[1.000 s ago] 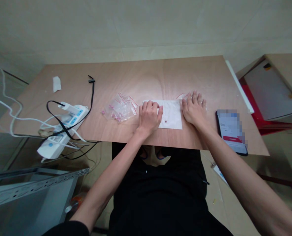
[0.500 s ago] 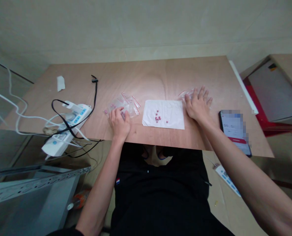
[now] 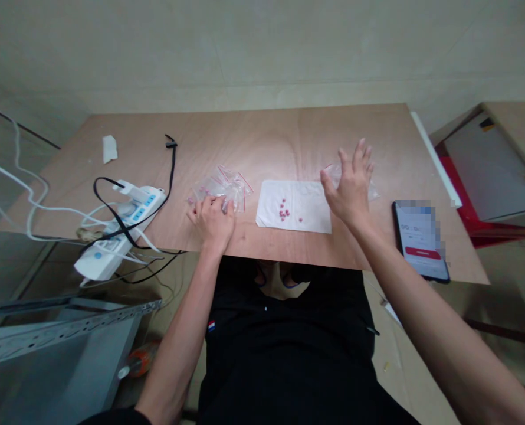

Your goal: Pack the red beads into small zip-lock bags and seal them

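At your far left, white cables [image 3: 32, 195] run to a white power strip [image 3: 97, 262], which lies at a slant across the front edge of the wooden table [image 3: 266, 141]. A white scrap [image 3: 109, 149] lies farther back, and a black cable [image 3: 173, 171] loops over the strip and stretches away from you. Next come the clear zip-lock bags [image 3: 227, 184] with red seal lines, in an overlapping pile with small pink pieces showing inside. Your left hand [image 3: 213, 223] rests palm down over the near side of that pile, fingers bent; you cover the contact, so I cannot tell whether you are grasping a bag. Right of it, the white sheet [image 3: 311, 203] lies flat, bearing a loose cluster of pink beads [image 3: 284, 212], with one bead apart toward the right. Your right hand [image 3: 348, 186] is just beyond the sheet's right edge, fingers spread, grasping nothing, over another clear bag [image 3: 373, 189] that shows on both sides of it. Farther right, your smartphone [image 3: 422, 242] lies screen up near the table's front right corner, with a red stool [image 3: 466, 206] beyond.
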Tool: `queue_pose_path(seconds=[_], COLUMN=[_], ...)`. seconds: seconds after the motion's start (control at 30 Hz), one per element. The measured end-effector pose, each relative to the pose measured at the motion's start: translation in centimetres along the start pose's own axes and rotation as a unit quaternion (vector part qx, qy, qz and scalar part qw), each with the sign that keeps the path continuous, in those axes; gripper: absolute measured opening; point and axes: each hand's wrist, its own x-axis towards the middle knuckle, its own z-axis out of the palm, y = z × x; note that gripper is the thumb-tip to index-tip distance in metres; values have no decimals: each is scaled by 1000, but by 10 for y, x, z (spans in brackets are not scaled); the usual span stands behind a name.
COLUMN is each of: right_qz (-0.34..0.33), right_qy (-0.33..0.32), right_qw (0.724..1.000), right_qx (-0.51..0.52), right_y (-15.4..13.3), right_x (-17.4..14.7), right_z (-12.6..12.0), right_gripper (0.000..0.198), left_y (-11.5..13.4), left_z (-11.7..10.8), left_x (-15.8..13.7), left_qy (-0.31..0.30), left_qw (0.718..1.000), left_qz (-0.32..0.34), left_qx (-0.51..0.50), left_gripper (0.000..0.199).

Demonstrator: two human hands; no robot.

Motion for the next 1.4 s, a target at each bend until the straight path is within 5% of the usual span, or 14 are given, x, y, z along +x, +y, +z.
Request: queue_pose_path(seconds=[0.17, 0.33, 0.47, 0.57, 0.7, 0.8, 1.03, 1.4], right_qz=[-75, -35, -12, -47, -181, -238, -241, -248], right_qy=[32, -111, -152, -115, -40, -4, 10, -12], right_qw=[980, 872, 819, 847, 901, 912, 917, 927], right_qx=[183, 476, 554, 516, 392, 334, 316, 282], right_y=[-36, -76, -91, -92, -92, -93, -89, -90], right_x=[-29, -65, -82, -89, -95, -98, -100, -102], right_z=[0, 9, 6, -5, -18, -22, -24, -31], right_gripper=[36, 38, 25, 18, 16, 22, 25, 25], left_y=[8, 32, 45, 51, 61, 67, 64, 61], left_z=[-13, -34, -49, -61, -75, -81, -86, -84], left_x=[-8, -32, -54, -62, -59, -54, -48, -49], left_qy=[70, 82, 73, 108, 7, -33, -117, -113], left_qw=[996, 982, 976, 969, 927, 886, 779, 815], left_qz=[-28, -27, -23, -34, -74, -125, -198, -157], left_qx=[-44, -166, -204, -219, -366, -445, -583, -546], left_gripper=[27, 29, 29, 28, 27, 26, 23, 25])
